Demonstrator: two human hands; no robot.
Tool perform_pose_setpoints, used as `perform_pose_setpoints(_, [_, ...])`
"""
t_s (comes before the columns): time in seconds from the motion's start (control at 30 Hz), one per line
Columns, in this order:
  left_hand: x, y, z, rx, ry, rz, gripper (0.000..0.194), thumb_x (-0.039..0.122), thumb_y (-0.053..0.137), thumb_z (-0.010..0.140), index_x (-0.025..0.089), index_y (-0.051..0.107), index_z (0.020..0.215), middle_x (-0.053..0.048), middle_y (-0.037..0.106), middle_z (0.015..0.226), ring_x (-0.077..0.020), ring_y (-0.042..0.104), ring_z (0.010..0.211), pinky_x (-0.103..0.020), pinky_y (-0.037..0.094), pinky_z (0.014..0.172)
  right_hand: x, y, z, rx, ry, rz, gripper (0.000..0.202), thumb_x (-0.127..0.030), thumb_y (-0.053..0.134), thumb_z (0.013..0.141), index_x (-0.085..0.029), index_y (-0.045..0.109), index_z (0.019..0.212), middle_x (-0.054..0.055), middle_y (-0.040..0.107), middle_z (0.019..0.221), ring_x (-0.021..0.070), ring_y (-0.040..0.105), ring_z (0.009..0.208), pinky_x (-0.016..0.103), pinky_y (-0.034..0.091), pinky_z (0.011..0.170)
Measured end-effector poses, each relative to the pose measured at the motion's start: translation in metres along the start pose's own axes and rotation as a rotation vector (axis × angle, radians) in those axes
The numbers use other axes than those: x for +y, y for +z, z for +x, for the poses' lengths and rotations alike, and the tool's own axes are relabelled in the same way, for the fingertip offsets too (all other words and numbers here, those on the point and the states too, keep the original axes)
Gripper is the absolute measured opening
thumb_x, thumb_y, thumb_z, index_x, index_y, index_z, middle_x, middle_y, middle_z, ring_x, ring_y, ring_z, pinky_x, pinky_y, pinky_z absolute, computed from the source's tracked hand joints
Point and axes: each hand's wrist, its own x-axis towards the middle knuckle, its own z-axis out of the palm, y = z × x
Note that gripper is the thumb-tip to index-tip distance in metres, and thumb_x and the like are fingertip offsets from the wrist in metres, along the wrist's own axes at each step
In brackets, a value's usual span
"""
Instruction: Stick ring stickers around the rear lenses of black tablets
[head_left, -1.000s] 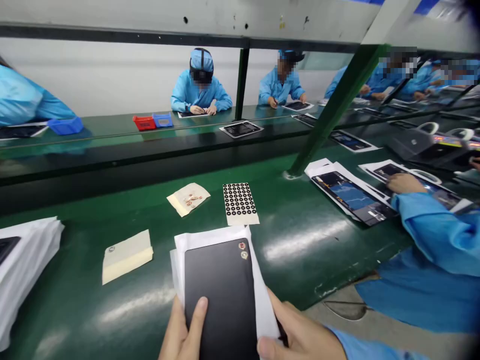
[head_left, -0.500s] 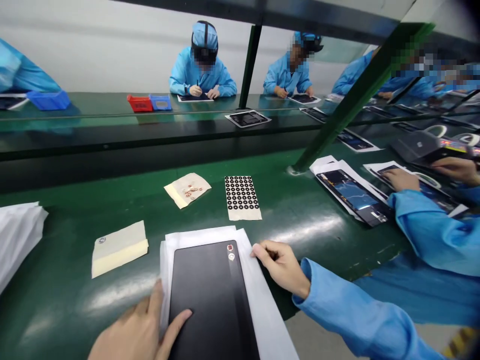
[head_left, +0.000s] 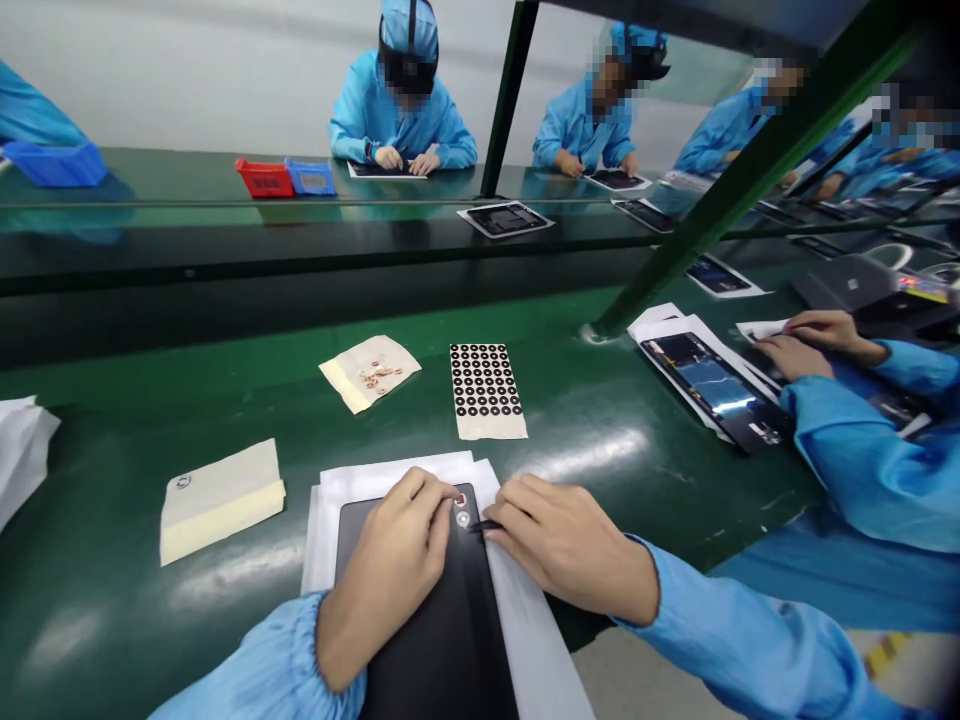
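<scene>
A black tablet back cover [head_left: 442, 640] lies on white sheets [head_left: 536, 630] on the green bench in front of me. Near its upper right corner are a red-marked round spot and a pale ring [head_left: 463, 519]. My left hand [head_left: 394, 570] rests over the cover, fingers bent and pressed together, fingertips at the red spot; anything between them is too small to make out. In my right hand [head_left: 566, 545] is a thin black pointed tool [head_left: 486, 525], pinched at the cover's right edge with its tip beside the pale ring. The rest of the tool is hidden by the fingers.
Beyond the cover lie a sheet of black ring stickers [head_left: 487, 390], a paper with small reddish bits [head_left: 370, 373] and a cream paper [head_left: 223, 500]. A green post [head_left: 645, 280] stands at the right. A co-worker's hands [head_left: 810, 350] work nearby beside a tablet [head_left: 716, 385].
My left hand has moved from the cover's lower left edge up to the red spot. My right hand has come in to the cover's edge, now with the black tool showing.
</scene>
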Motion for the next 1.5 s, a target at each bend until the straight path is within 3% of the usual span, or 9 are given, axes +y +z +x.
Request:
perform_pose_setpoints(0.37, [-0.005,-0.001,-0.006,0.014,-0.002,-0.106,0.021,0.019,0.047,0.104,0.024,0.066,0.109,-0.004,0.064,0.105,-0.0173,0.065,0.097,-0.029,0.053,0.086,0.008,0.013,0.002,0.132,-0.147,-0.076,0.021,-0.021,0.048,0.107,-0.013,0.067,0.100,0.005,0.063,0.084,0.0203,0.054,0.073,0.035,0.036,0.058])
perform_pose_setpoints(0.57, [-0.005,0.002,-0.011,0.016,0.083,0.018,0.016,0.018,0.057,0.099,0.021,0.066,0.112,-0.007,0.062,0.110,-0.0203,0.065,0.098,-0.032,0.054,0.086,0.016,0.022,0.007,0.226,-0.039,0.050,0.020,-0.021,0.049,0.107,-0.014,0.066,0.099,0.005,0.065,0.085,0.0192,0.057,0.079,0.032,0.039,0.063])
perform_pose_setpoints(0.73, [-0.006,0.009,-0.008,0.086,0.141,0.032,0.013,0.015,0.060,0.099,0.023,0.069,0.105,-0.004,0.065,0.102,-0.0187,0.064,0.094,-0.031,0.053,0.085,0.019,0.018,0.010,0.177,-0.024,0.034,0.019,-0.022,0.051,0.105,-0.015,0.067,0.100,0.006,0.065,0.088,0.0207,0.056,0.079,0.034,0.035,0.061])
perform_pose_setpoints(0.9, [-0.010,0.006,0.000,0.137,-0.012,-0.116,0.010,0.015,0.063,0.097,0.023,0.069,0.097,0.000,0.066,0.099,-0.0111,0.063,0.075,-0.023,0.052,0.067,0.018,0.016,0.017,0.165,-0.089,-0.005,0.021,-0.021,0.052,0.104,-0.014,0.068,0.094,0.006,0.064,0.084,0.0213,0.052,0.076,0.036,0.032,0.058])
perform_pose_setpoints(1.07, [-0.014,0.006,0.000,0.171,0.135,0.013,0.015,0.014,0.063,0.098,0.024,0.074,0.102,-0.002,0.069,0.103,-0.0168,0.066,0.093,-0.029,0.054,0.085,0.021,0.021,0.019,0.203,-0.086,-0.006,0.023,-0.019,0.051,0.106,-0.013,0.069,0.093,0.006,0.063,0.082,0.0204,0.052,0.076,0.035,0.035,0.060])
perform_pose_setpoints(1.23, [-0.015,0.010,-0.002,0.199,0.192,0.065,0.016,0.013,0.064,0.097,0.022,0.074,0.105,-0.003,0.071,0.103,-0.0179,0.065,0.093,-0.030,0.055,0.084,0.022,0.024,0.014,0.265,-0.067,-0.050,0.016,-0.020,0.058,0.102,-0.012,0.070,0.097,0.006,0.065,0.085,0.0210,0.054,0.078,0.035,0.037,0.060])
perform_pose_setpoints(1.5, [-0.015,0.010,0.002,0.182,0.253,0.120,0.018,0.010,0.066,0.095,0.019,0.073,0.110,-0.006,0.072,0.111,-0.0203,0.064,0.099,-0.035,0.055,0.090,0.016,0.021,0.010,0.366,-0.191,-0.252,0.016,-0.013,0.061,0.094,-0.008,0.075,0.101,0.010,0.070,0.089,0.0216,0.055,0.074,0.036,0.038,0.057])
